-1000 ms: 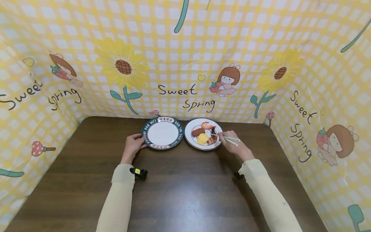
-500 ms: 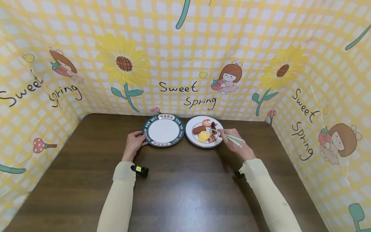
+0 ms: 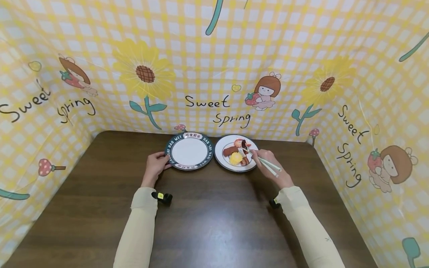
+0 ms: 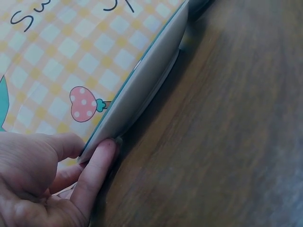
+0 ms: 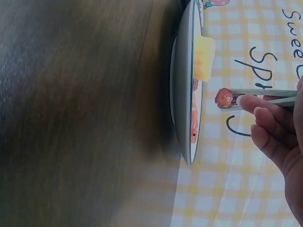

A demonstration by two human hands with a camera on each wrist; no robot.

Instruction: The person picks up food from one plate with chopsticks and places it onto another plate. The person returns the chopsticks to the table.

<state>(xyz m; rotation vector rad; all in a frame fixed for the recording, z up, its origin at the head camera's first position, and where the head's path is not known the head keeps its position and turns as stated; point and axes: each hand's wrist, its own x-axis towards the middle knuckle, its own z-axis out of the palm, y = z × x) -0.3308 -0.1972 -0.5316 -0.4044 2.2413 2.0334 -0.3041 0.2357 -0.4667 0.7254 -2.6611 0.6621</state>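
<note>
At the left, my left hand [image 3: 155, 167] pinches the near-left rim of a green-rimmed plate [image 3: 190, 151], thumb above and fingers beneath in the left wrist view. My right hand [image 3: 272, 167] holds a pair of pale green chopsticks [image 3: 264, 161]. Between their tips is a glossy reddish-brown piece of food [image 5: 224, 98], apart from the white plate [image 3: 219, 162] in the right wrist view. On that plate lie a yellow lump [image 3: 236, 158], a brown sausage-like piece [image 3: 229, 150], a shrimp [image 3: 238, 143] and a reddish strip [image 3: 245, 160].
Both plates stand side by side near the far edge of the dark wooden table [image 3: 201, 208]. A yellow checked cloth [image 3: 214, 74] with printed flowers rises behind and at both sides.
My right hand's chopsticks have raised the reddish-brown piece off the white plate, their tips shifting slightly away from me. My left hand stays on the green-rimmed plate.
</note>
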